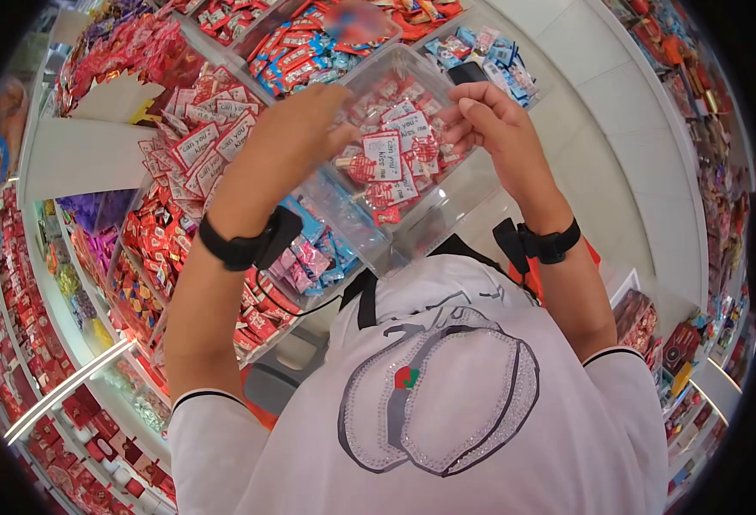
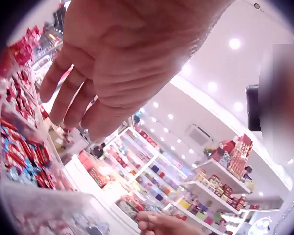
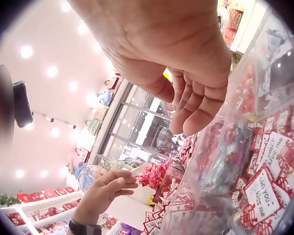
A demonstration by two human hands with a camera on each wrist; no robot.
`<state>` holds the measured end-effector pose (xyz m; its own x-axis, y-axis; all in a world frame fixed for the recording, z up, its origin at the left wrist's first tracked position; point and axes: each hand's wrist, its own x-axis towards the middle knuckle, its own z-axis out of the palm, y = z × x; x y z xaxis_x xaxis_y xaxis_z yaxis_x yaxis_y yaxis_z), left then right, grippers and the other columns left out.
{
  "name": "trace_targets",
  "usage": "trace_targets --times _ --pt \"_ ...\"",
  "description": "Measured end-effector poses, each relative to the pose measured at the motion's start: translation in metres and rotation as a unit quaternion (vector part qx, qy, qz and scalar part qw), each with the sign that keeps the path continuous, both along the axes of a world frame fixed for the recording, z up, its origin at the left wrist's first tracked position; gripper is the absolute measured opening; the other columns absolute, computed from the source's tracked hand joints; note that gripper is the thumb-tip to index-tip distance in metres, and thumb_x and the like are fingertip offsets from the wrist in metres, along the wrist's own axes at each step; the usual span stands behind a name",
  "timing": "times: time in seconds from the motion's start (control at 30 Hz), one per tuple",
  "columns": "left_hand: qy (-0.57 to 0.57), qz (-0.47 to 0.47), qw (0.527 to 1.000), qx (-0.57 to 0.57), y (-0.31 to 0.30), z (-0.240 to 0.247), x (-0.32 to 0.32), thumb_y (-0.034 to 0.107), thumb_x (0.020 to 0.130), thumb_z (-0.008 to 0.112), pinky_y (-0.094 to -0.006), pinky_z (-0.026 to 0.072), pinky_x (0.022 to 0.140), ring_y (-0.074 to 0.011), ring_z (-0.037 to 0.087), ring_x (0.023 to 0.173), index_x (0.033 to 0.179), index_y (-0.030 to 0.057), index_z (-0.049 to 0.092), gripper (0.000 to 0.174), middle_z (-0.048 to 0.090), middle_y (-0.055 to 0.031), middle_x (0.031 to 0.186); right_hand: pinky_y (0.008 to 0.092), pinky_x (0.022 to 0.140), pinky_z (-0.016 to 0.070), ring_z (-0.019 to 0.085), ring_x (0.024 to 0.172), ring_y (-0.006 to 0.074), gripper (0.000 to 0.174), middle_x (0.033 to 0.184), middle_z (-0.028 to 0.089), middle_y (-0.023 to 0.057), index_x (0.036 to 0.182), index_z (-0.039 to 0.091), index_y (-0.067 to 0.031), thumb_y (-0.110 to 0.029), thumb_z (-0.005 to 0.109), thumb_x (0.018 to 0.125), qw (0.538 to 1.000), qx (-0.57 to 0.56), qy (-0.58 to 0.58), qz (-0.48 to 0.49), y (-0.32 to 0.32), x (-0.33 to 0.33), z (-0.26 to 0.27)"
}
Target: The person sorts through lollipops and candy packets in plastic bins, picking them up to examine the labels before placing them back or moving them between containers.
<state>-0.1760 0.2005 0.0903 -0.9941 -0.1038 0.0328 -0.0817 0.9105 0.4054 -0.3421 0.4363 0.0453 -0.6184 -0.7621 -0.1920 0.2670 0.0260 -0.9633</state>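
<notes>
A clear plastic box [image 1: 378, 232] stands in front of the person's torso, with several red-and-white packets [image 1: 384, 156] lettered "can you kiss me" inside. My left hand [image 1: 296, 142] hovers at its left side, fingers extended; in the left wrist view the palm of that hand [image 2: 132, 63] holds nothing. Near the box's right rim is my right hand [image 1: 502, 129], its fingers loosely bent. In the right wrist view no item shows in this right hand [image 3: 191, 83], whose fingertips hang beside the box wall [image 3: 210, 147].
More of the lettered packets [image 1: 202, 154] fill a bin to the left. Farther back, red and blue wrapped sweets [image 1: 296, 51] lie in divided bins. A dark object [image 1: 466, 74] rests on blue packets behind the box. A curved white counter [image 1: 644, 146] runs along the right.
</notes>
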Motion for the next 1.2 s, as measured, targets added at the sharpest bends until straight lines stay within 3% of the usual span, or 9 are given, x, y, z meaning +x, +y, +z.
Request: trace_targets --times 0.23,0.33,0.47,0.63,0.77,0.87,0.97,1.13,1.2 --pt "-0.147 -0.087 0.978 -0.119 0.036 -0.091 -0.055 0.025 0.078 0.083 -0.0473 0.054 0.087 -0.0385 0.068 0.104 0.112 0.0013 0.057 0.048 0.069 -0.0221 0.11 0.0261 0.069 0.0557 0.068 0.079 0.0127 0.024 0.1 0.069 0.008 0.117 0.062 -0.0007 -0.019 0.055 0.103 1.0 -0.019 -0.023 -0.004 0.019 -0.009 -0.007" --pt "-0.231 -0.065 0.964 -0.116 0.037 -0.111 -0.066 0.027 0.076 0.084 -0.0483 0.0545 0.085 -0.0394 0.07 0.098 0.11 -0.0013 0.055 0.053 0.07 -0.0225 0.103 0.0263 0.07 0.0555 0.067 0.079 0.0117 0.026 0.1 0.07 0.0085 0.119 0.062 -0.0011 -0.02 0.055 0.104 1.0 -0.015 -0.026 0.006 0.02 -0.011 -0.011" --pt "-0.25 -0.066 0.957 -0.13 0.039 -0.124 -0.074 0.028 0.074 0.086 -0.0492 0.055 0.084 -0.04 0.071 0.095 0.11 -0.0028 0.053 0.058 0.071 -0.0213 0.099 0.0258 0.07 0.0551 0.067 0.079 0.0103 0.026 0.1 0.07 0.0075 0.12 0.062 -0.0018 -0.021 0.054 0.104 0.999 0.002 -0.031 0.012 0.022 -0.008 -0.008" --pt "-0.278 -0.082 0.948 -0.133 0.047 -0.128 -0.078 0.028 0.073 0.087 -0.0493 0.0553 0.083 -0.0392 0.071 0.097 0.111 -0.0016 0.054 0.058 0.071 -0.0212 0.1 0.0246 0.07 0.0548 0.067 0.078 0.009 0.026 0.1 0.071 0.0058 0.12 0.062 -0.0031 -0.022 0.054 0.104 0.999 -0.006 -0.039 0.024 0.022 -0.011 -0.011" --pt "-0.326 -0.137 0.929 -0.111 0.052 -0.108 -0.082 0.026 0.076 0.082 -0.0494 0.0551 0.084 -0.0369 0.071 0.099 0.117 0.0058 0.062 0.05 0.072 -0.0184 0.103 0.024 0.07 0.0545 0.067 0.078 0.0086 0.026 0.101 0.071 0.0052 0.12 0.062 -0.0032 -0.022 0.053 0.104 0.999 0.002 -0.032 0.027 0.023 -0.013 -0.013" --pt "-0.347 -0.184 0.916 -0.08 0.05 -0.107 -0.08 0.026 0.077 0.079 -0.049 0.0549 0.085 -0.0351 0.071 0.099 0.116 0.0111 0.069 0.042 0.073 -0.0157 0.102 0.0215 0.057 0.0502 0.07 0.072 0.0098 0.026 0.098 0.071 0.0073 0.119 0.062 -0.0025 -0.021 0.056 0.102 0.999 -0.017 -0.03 0.021 0.023 -0.014 -0.017" --pt "-0.338 -0.2 0.918 -0.047 0.042 -0.124 -0.077 0.024 0.079 0.076 -0.0477 0.0549 0.085 -0.0347 0.071 0.099 0.113 0.0109 0.072 0.036 0.074 -0.0145 0.099 0.0217 0.058 0.0501 0.07 0.072 0.0094 0.027 0.098 0.071 0.007 0.119 0.062 -0.0028 -0.023 0.056 0.102 0.999 -0.016 -0.023 0.021 0.021 -0.013 -0.019" --pt "-0.327 -0.144 0.932 -0.067 0.052 -0.067 -0.071 0.018 0.083 0.071 -0.0469 0.0539 0.084 -0.0353 0.071 0.096 0.111 0.0079 0.072 0.03 0.073 -0.0167 0.097 0.023 0.064 0.0516 0.07 0.078 0.0105 0.027 0.099 0.071 0.0066 0.119 0.062 -0.0019 -0.022 0.058 0.101 0.999 0.014 -0.023 0.038 0.017 -0.012 -0.018" --pt "-0.25 -0.143 0.957 -0.018 0.032 -0.062 -0.062 0.016 0.085 0.07 -0.0449 0.0535 0.081 -0.0335 0.07 0.091 0.109 0.0079 0.071 0.025 0.072 -0.0168 0.095 0.0241 0.07 0.0524 0.069 0.085 0.011 0.028 0.102 0.07 0.0067 0.119 0.062 -0.0012 -0.021 0.06 0.1 0.998 0.02 -0.002 0.052 0.013 -0.011 -0.019"
